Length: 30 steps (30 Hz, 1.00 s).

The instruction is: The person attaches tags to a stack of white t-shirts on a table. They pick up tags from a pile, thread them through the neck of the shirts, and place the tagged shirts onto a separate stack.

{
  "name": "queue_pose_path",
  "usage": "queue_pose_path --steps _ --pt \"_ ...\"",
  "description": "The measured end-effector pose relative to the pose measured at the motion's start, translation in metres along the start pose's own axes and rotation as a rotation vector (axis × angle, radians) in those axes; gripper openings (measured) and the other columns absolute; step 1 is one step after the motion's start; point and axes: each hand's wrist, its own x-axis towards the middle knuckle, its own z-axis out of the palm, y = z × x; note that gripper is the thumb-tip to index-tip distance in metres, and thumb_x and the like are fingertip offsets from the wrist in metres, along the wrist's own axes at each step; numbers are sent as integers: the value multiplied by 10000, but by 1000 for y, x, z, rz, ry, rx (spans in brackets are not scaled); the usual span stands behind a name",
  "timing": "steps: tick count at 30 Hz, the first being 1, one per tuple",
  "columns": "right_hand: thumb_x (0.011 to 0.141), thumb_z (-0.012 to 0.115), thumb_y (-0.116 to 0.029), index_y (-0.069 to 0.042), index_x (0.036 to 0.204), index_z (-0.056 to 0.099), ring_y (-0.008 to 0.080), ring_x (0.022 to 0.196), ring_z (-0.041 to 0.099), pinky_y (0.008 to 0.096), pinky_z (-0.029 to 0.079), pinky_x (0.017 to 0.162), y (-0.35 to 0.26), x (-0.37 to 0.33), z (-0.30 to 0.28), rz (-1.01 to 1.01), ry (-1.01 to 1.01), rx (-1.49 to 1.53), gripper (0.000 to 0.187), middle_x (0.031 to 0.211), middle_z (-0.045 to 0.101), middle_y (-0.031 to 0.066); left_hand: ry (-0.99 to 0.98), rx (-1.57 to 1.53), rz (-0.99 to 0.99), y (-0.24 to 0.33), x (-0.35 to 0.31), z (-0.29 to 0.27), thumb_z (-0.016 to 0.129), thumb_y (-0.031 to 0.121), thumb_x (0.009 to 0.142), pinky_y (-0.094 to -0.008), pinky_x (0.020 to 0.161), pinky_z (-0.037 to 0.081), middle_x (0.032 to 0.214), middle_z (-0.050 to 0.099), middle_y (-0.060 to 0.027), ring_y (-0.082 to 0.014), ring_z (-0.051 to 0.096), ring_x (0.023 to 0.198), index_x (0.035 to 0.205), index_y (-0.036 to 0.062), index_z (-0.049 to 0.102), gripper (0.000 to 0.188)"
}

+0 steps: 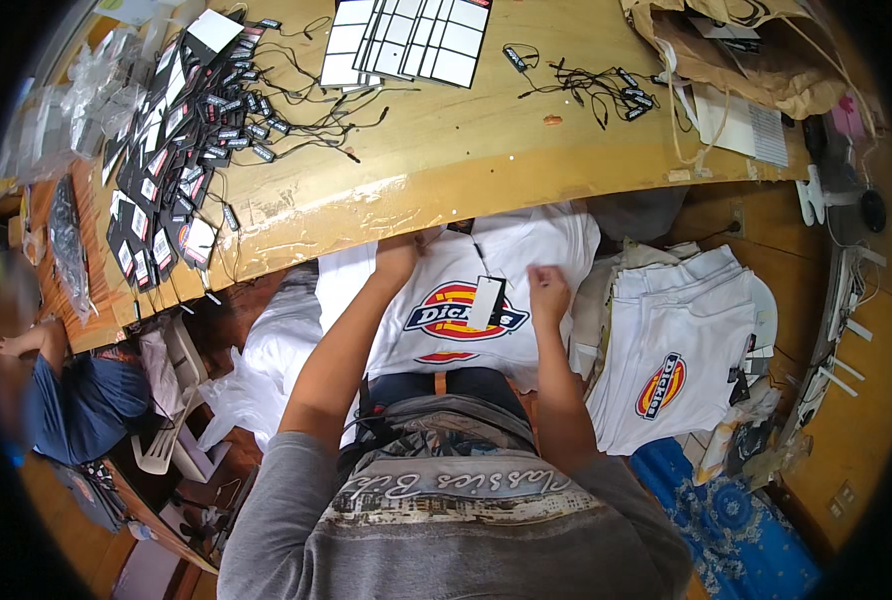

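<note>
Shirt [436, 318], likely soft, light, best held by its neck [460, 227], lies below the worktop's [436, 140] near edge, left hand [398, 258] and curled right hand [549, 292], grips unclear.

Free tabletop [446, 130] middle, tag heap [191, 130] left, table edge [486, 190] overhanging white shirt [441, 270]

Tag heap [181, 150] on left of worktop [416, 170]; sheets [406, 40] at far middle; corded tags [634, 100] right of sheets; paper bag [791, 85] far right; shirt [456, 330] before near edge, hang tag [487, 303] on it; shirt stack [686, 330] to right.
</note>
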Motion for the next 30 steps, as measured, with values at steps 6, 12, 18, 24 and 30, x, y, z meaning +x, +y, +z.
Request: queue_pose_path --steps 6,12,18,24,30 --pt "478 694 -273 -91 802 483 213 763 474 328 379 603 -18 -49 25 -165 22 -282 427 810 477 46 -233 513 76 -15 -15 16 529 139 634 -282 520 432 624 566 -101 -179 550 538 628 83 594 86" --pt "531 661 -146 -71 710 447 244 645 467 323 368 547 -17 -50 38 -319 -42 -52 289 691 455 73 -174 345 106 -7 -29 21 583 192 588 -330 607 438 677 565 -129 -265 550 650 657 94 608 123" --pt "581 614 -116 -60 830 443 251 802 445 338 378 649 -23 -51 12 -705 -256 -297 308 834 452 89 -220 -460 -300 -2 -34 17 544 -32 629 -230 400 414 592 559 -92 -130 519 457 623 -16 558 21" --pt "628 576 -126 -35 931 449 292 861 423 338 359 737 -25 -44 18 -574 -262 -60 341 903 440 132 -145 -760 -288 -18 -37 34 540 -44 618 -220 352 386 525 527 -93 -122 484 408 607 -28 520 28" --pt "661 501 -48 -99 949 508 281 882 423 336 368 736 -37 -50 43 -884 -445 -266 293 927 444 136 182 -223 -270 -60 -27 88 596 74 510 -277 392 404 514 547 -72 -158 497 416 567 45 567 71"
